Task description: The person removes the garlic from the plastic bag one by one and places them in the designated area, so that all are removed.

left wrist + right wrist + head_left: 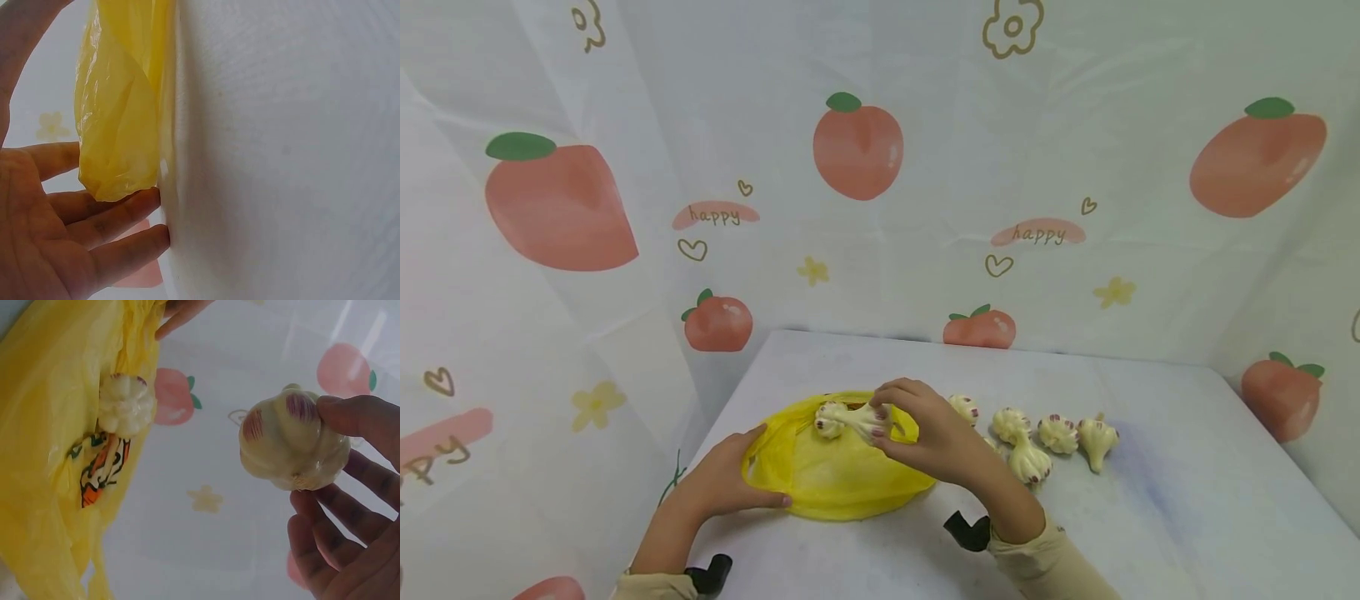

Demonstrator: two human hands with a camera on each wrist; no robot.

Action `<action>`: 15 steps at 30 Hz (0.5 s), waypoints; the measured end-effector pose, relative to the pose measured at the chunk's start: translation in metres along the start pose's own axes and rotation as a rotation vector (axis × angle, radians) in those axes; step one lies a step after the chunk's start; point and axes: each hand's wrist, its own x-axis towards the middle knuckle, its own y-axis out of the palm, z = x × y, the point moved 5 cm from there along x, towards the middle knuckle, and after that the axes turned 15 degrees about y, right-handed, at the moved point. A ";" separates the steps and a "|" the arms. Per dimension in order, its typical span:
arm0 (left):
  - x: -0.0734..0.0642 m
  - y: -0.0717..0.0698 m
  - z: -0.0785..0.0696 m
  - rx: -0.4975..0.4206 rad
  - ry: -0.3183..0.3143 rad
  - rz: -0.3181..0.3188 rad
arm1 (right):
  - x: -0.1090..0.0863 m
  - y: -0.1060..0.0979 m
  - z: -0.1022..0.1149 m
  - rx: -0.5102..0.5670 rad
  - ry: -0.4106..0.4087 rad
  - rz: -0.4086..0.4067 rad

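A yellow plastic bag lies on the table with its mouth spread wide. My left hand rests against its left side, fingers spread and thumb along the near edge. In the left wrist view those fingers reach straight beside a fold of the bag. Over the bag's mouth, my right hand pinches a garlic bulb between thumb and fingertips. Another garlic bulb sits in the bag by a dark and orange print.
To the right of the bag, several purple-marked garlic bulbs lie grouped on the white table. A green string-like piece shows beyond the left wrist. A fruit-printed curtain stands behind the table and along its sides.
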 end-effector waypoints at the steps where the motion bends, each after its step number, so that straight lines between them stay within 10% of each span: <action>1: 0.000 0.000 0.000 0.001 -0.001 0.001 | -0.002 -0.002 0.000 0.000 0.002 0.000; 15: -0.001 0.001 0.000 -0.013 -0.012 0.000 | -0.015 -0.015 -0.014 0.013 0.038 0.004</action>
